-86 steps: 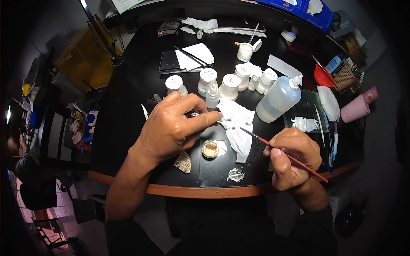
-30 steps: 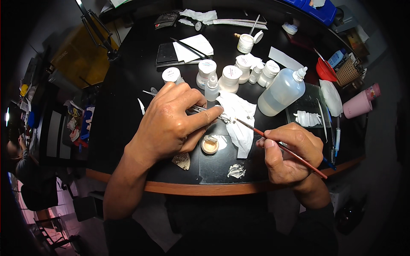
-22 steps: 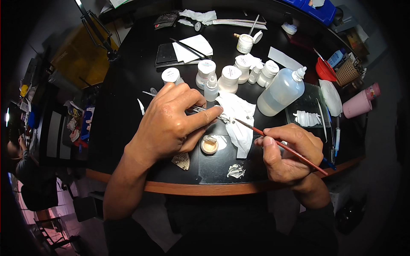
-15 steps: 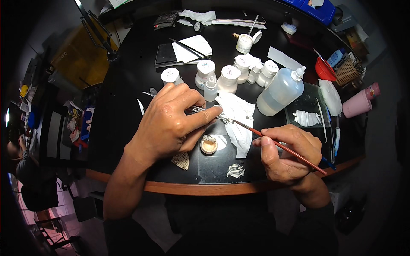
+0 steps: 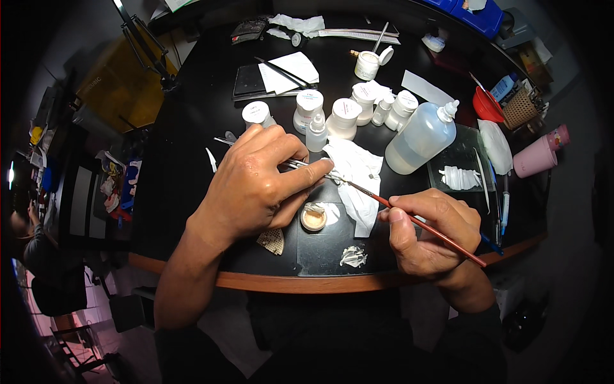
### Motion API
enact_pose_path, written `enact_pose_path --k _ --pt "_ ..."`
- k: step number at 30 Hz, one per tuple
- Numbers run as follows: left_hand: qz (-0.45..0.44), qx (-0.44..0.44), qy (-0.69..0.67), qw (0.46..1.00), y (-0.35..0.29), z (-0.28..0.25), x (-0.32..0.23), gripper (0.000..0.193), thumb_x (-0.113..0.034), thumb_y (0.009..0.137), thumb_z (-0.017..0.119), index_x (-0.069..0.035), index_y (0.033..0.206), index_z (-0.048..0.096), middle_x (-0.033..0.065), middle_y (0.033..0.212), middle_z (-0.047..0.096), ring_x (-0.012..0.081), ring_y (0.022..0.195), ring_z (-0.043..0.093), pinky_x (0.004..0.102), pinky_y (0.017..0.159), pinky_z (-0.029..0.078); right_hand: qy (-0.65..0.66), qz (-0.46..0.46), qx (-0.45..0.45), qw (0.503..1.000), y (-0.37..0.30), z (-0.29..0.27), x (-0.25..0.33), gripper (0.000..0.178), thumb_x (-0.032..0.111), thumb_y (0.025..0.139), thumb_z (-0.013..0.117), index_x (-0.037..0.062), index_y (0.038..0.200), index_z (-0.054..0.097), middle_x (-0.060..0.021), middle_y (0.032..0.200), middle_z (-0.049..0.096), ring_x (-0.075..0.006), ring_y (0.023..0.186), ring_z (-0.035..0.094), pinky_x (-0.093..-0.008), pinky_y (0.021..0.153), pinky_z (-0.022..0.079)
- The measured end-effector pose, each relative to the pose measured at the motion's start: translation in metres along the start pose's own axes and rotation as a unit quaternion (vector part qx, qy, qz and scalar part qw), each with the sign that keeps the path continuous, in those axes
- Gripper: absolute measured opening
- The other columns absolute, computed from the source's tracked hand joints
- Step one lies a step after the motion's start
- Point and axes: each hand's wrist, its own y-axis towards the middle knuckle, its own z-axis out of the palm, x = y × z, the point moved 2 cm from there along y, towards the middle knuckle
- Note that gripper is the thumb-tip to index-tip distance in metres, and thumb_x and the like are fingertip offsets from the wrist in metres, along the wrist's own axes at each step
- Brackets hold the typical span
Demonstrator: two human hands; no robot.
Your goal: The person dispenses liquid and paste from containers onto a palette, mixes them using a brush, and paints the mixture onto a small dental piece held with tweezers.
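My left hand (image 5: 259, 176) is closed around slim metal tweezers (image 5: 293, 164), mostly covered by my fingers. At their tip is a tiny whitish piece, too small to make out. My right hand (image 5: 435, 230) pinches a fine brush (image 5: 427, 228) with a red-brown handle like a pen. The brush tip meets the small piece above a crumpled white tissue (image 5: 359, 185). Below my left fingers stands a small round pot (image 5: 313, 219) of cream-coloured material. A smear of white paste (image 5: 353, 256) lies on the dark slab close by.
Several white-lidded jars (image 5: 344, 118) and a small dropper bottle (image 5: 316, 134) stand behind my hands. A large squeeze bottle (image 5: 419, 141) of clear liquid is at the right, near a glass plate with white paste (image 5: 459, 178). A pink cup (image 5: 536, 159) stands farther right.
My right hand and the brush have shifted very slightly; the tip stays at the small piece. The left hand keeps its place.
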Motion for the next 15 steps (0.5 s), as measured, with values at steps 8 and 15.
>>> enact_pose_path --k 8,15 --pt "0.001 0.002 0.002 1.0 -0.0005 -0.0002 -0.0003 0.034 -0.01 0.079 0.087 -0.015 0.112 0.084 0.0015 0.091 0.064 0.021 0.08 0.058 0.0371 0.074 0.044 -0.009 0.0 -0.003 1.0 -0.0011 -0.0009 -0.0002 0.011 0.001 0.082 0.08 -0.0026 0.091 0.077 -0.0119 0.072 0.076 -0.0164 0.055 0.072 -0.026 0.049 0.055" --pt "0.0 -0.004 -0.004 1.0 0.001 -0.0006 -0.0002 0.035 -0.008 0.077 0.087 -0.015 0.111 0.084 0.0013 0.092 0.064 0.0208 0.08 0.058 0.0372 0.074 0.044 0.009 -0.03 0.006 0.999 -0.0015 -0.0023 -0.0008 0.012 0.0 0.081 0.078 -0.0022 0.092 0.077 -0.0116 0.071 0.075 -0.0175 0.056 0.072 -0.0271 0.048 0.055"
